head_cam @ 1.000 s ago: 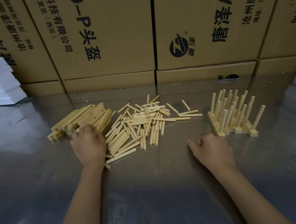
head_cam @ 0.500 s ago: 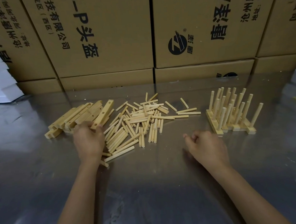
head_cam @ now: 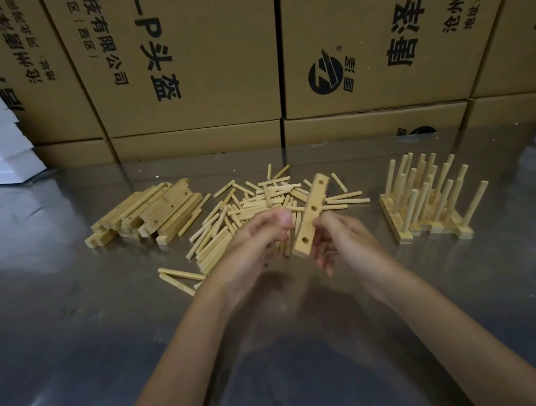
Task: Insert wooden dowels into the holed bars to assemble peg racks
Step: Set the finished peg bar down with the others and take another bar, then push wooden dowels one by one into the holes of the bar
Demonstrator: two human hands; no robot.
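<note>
A light wooden holed bar with three holes showing is held tilted above the steel table, in front of the loose dowel pile. My left hand pinches its left edge with thumb and fingers. My right hand curls against its right edge, thumb touching the bar. Both hands are slightly blurred. A stack of more holed bars lies to the left. Several assembled peg racks with upright dowels stand to the right.
The shiny metal table reaches to a wall of cardboard boxes at the back. White foam blocks are stacked at the far left. Two stray dowels lie near my left forearm.
My left hand lifted a holed bar off the stack and carried it right to the centre. My right hand rose from the table and met the bar.
</note>
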